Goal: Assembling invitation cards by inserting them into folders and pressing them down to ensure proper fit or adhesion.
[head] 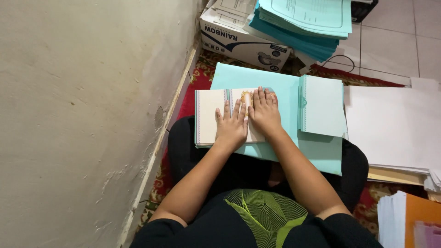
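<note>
Two bare hands lie flat, palms down and side by side, at the centre of the frame, neither one gripping anything. The left hand [232, 128] presses with fingers spread on a cream-coloured paper booklet with thin striped borders [209, 117], and the right hand [264, 112] rests just beside it, thumbs touching, on the booklet's right edge. The booklet lies on a large light-teal paper sheet [285, 92] spread across the person's lap, which is clothed in black. To the right of the hands, a smaller pale-teal folded stack of paper [324, 105] sits on that same sheet. Further right in the frame, a wide pile of white paper sheets [395, 126] rests on the floor. At the upper middle, a white cardboard box with blue print [239, 41] carries a stack of teal paper forms [308, 20]. A red patterned carpet [195, 80] shows beneath everything, and a rough beige wall [78, 115] fills the left of the frame. An orange paper folder [420, 216] sits at the lower right.
</note>
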